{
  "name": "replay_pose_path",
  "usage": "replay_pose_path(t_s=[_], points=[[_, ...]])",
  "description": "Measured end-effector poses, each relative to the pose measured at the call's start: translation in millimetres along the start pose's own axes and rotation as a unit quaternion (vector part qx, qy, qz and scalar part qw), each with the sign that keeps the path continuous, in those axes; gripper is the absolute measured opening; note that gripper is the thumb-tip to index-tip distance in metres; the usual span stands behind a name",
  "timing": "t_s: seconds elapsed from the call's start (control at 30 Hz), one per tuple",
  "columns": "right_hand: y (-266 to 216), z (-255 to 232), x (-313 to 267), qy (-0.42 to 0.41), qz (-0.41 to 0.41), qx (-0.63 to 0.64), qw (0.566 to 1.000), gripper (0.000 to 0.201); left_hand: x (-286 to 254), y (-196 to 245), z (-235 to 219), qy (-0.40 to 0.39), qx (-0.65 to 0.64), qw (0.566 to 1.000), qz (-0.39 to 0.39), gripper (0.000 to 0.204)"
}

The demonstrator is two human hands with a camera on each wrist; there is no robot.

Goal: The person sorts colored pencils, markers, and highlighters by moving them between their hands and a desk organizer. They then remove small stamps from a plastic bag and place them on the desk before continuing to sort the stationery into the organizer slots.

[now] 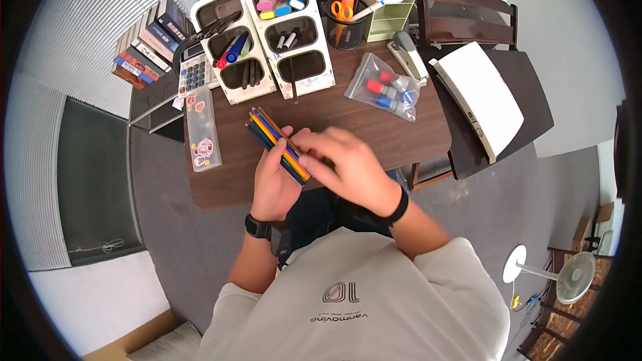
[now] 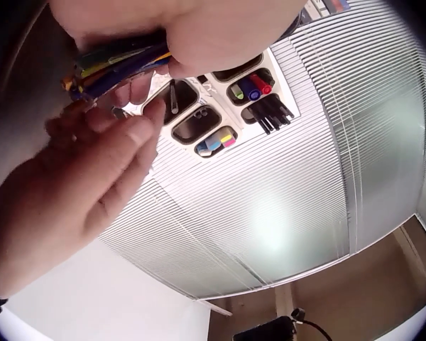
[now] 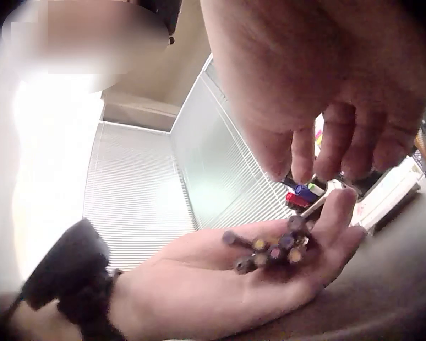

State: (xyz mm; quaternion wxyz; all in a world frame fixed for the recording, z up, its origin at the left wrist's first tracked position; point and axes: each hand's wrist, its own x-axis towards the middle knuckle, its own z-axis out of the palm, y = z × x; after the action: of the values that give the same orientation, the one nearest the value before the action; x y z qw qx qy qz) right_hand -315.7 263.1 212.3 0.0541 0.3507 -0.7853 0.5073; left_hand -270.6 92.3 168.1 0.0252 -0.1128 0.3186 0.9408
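Several coloured pencils (image 1: 277, 144) lie as a slanting bundle in the left hand (image 1: 273, 184), whose thumb and fingers hold them. In the right wrist view the pencil ends (image 3: 270, 252) face the camera above the left palm (image 3: 220, 284). Just beside the bundle is the right hand (image 1: 351, 167), its fingers loosely bent; the right wrist view shows this hand (image 3: 326, 85) above the pencils, holding nothing visible. The left wrist view shows the bundle (image 2: 121, 67) under the left hand (image 2: 213, 32), with the right hand (image 2: 78, 185) close by.
Two white organizers (image 1: 273, 70) hold pens, markers and highlighters on the brown table (image 1: 381, 140). A clear case (image 1: 202, 130) lies left; a bag of red and blue bottles (image 1: 384, 87), a stapler (image 1: 406, 57) and a mesh cup with scissors (image 1: 346, 30) are right. Books (image 1: 150, 43) stand back left.
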Motion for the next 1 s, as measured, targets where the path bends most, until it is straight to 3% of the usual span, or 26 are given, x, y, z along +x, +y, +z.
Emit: replay_pose_path(t_s=[0.1, 0.27, 0.4, 0.53, 0.63, 0.67, 0.83, 1.0], points=[[-2.4, 2.0, -21.5, -0.034, 0.028, 0.015, 0.999, 0.031, -0.3, -0.1, 4.2, 0.021, 0.007, 1.0, 0.005, 0.032], [7.1, 1.6, -33.5, 0.008, 0.0, 0.057, 0.998, 0.031, -3.2, 2.4, 9.3, 0.027, 0.046, 0.998, -0.018, 0.036], [-12.1, -20.8, -27.5, 0.044, -0.031, 0.048, 0.997, 0.029, -3.7, 5.2, 4.5, 0.024, 0.043, 0.999, -0.019, 0.04], [-25.0, -41.1, -16.4, 0.083, 0.007, 0.107, 0.991, 0.026, 0.3, 5.9, 2.0, -0.002, 0.024, 0.999, -0.049, 0.049], [-4.1, -28.0, 9.7, 0.12, 0.078, 0.087, 0.986, 0.024, 2.2, 5.9, 1.0, -0.02, 0.011, 0.998, -0.065, 0.054], [8.2, -18.1, 20.2, 0.127, 0.107, 0.152, 0.974, 0.025, 3.2, 6.8, 1.9, -0.028, 0.008, 0.997, -0.068, 0.055], [34.5, 8.3, 60.4, 0.098, 0.117, 0.187, 0.97, 0.032, 1.3, 7.0, -1.1, -0.034, 0.028, 0.997, -0.061, 0.057], [29.2, 8.4, 51.2, 0.073, 0.098, 0.152, 0.981, 0.038, 2.5, 3.2, -5.0, -0.059, -0.048, 0.996, -0.037, 0.058]])
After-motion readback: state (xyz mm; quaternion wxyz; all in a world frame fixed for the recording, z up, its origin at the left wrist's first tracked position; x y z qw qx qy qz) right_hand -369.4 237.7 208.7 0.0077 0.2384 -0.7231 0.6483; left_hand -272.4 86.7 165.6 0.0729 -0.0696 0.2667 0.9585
